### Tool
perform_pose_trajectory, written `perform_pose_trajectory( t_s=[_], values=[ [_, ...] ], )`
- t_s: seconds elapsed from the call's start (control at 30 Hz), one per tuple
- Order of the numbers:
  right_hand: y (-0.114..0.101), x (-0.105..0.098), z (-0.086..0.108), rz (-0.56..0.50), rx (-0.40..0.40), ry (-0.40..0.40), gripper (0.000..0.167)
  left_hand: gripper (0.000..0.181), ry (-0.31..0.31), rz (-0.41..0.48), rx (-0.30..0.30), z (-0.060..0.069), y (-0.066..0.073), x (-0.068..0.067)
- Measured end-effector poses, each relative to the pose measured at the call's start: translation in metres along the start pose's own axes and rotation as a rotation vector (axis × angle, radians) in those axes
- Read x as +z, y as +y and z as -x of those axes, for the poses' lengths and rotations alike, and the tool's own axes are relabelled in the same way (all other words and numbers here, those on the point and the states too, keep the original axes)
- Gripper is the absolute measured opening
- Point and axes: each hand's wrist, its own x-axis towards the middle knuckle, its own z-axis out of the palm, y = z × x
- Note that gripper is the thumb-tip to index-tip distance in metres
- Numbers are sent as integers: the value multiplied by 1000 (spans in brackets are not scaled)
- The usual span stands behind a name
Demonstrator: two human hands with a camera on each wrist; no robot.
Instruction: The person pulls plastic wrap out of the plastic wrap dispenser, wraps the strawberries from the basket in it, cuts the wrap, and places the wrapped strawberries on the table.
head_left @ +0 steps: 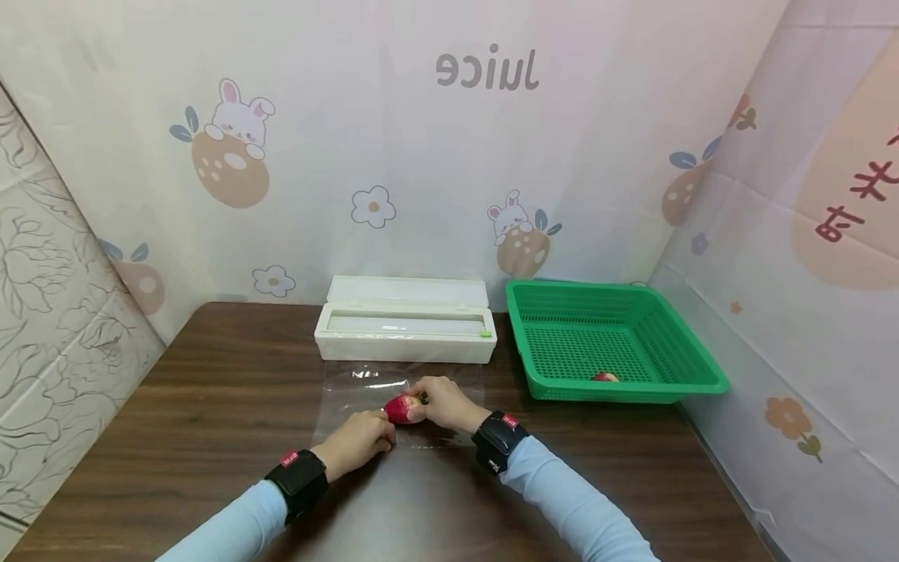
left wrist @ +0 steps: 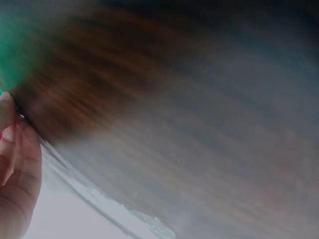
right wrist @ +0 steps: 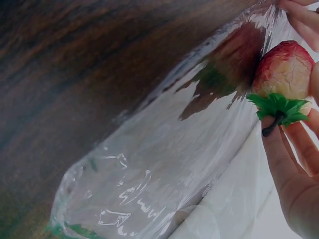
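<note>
A red and cream strawberry [head_left: 399, 410] with green leaves and a dark stem lies over a sheet of clear plastic wrap [head_left: 351, 398] on the table. My right hand [head_left: 445, 402] grips the strawberry, fingers around its leafy end, as the right wrist view shows. Just left of the fruit, my left hand [head_left: 358, 441] pinches the near edge of the wrap. The wrap rises in folds toward those fingertips in the right wrist view. In the left wrist view only part of the left hand [left wrist: 20, 174] shows, at the frame's edge.
Behind the hands stands a white wrap dispenser [head_left: 403, 348] with its lid raised and a green slider at its right end; the sheet extends from its front. A green basket [head_left: 632, 390] at the right holds a reddish fruit [head_left: 605, 376]. Printed curtains stand behind the dark wooden table [head_left: 211, 375].
</note>
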Motion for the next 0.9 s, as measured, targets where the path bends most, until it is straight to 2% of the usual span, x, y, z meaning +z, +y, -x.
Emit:
perform_pose_trajectory(
  t_s=[0.1, 0.17, 0.23, 0.47, 0.67, 0.9],
  values=[
    [1, 1, -1, -1, 22, -1, 42, 11, 32, -50, 33, 0, 0, 1],
    [1, 2, -1, 6, 30, 1, 42, 10, 44, -66, 32, 0, 0, 0],
    [0, 2, -1, 9, 35, 3, 41, 9, 58, -64, 16, 1, 2, -2],
    [-2, 0, 3, -1, 42, 3, 41, 13, 160, -60, -64, -2, 2, -4],
    [-1, -1, 4, 11, 22, 10, 39, 12, 195, -5, -106, -9, 2, -6],
    [1, 0, 6, 30, -26, 16, 40, 12, 189, 122, -191, -16, 0, -6]
  ],
)
